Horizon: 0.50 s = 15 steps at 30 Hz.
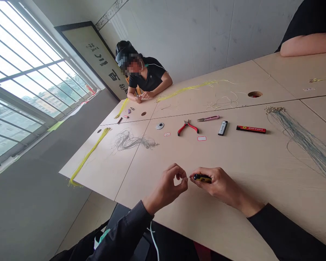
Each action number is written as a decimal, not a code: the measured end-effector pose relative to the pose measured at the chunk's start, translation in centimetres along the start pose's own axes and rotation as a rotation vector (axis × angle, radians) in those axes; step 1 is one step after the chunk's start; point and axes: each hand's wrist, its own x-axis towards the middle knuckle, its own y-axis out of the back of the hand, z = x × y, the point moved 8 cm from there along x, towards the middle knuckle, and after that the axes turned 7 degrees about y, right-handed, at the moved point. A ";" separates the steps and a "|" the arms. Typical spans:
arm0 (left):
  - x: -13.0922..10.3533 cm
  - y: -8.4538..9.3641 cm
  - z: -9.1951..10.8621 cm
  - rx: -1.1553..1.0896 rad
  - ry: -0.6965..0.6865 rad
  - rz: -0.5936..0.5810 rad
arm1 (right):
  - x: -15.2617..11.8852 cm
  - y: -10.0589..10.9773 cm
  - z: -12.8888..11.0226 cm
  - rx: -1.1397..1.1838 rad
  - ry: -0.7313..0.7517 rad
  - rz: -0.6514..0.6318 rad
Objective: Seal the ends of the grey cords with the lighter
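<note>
Over the near side of the table, my left hand (170, 186) is closed in a pinch, thumb against fingertips. Whatever it pinches is too small to make out. My right hand (222, 186) grips a black lighter (202, 178) with yellow markings, its end toward my left hand. The fingertips of both hands are close together. Beyond them lie red-handled pliers (188, 127), pink thread snips (208, 118), a white lighter-like case (222, 128) and a red one (251, 129). Two small red-edged labels lie there, one a white label (201, 138).
Grey-blue cords (304, 134) spread at the right, and a thin grey thread tangle (133, 140) lies left. Yellow cord bundles (89, 156) rest on the table (157, 166). A round silver object (159, 125) is near the pliers. A co-worker (149, 78) sits across; another person's arm (309, 44) rests at far right.
</note>
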 end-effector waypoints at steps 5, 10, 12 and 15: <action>2.8 5.6 -4.1 0.216 0.003 0.171 | -0.4 1.1 1.3 -0.017 -0.050 0.071; 5.2 16.9 -15.9 0.459 0.483 0.498 | -0.6 1.7 2.0 -0.082 -0.067 0.074; 5.5 19.2 -19.1 0.490 0.540 0.496 | -0.7 2.0 2.2 -0.109 -0.065 0.072; 5.8 20.4 -22.1 0.528 0.581 0.456 | -0.8 2.6 2.4 -0.139 -0.079 0.069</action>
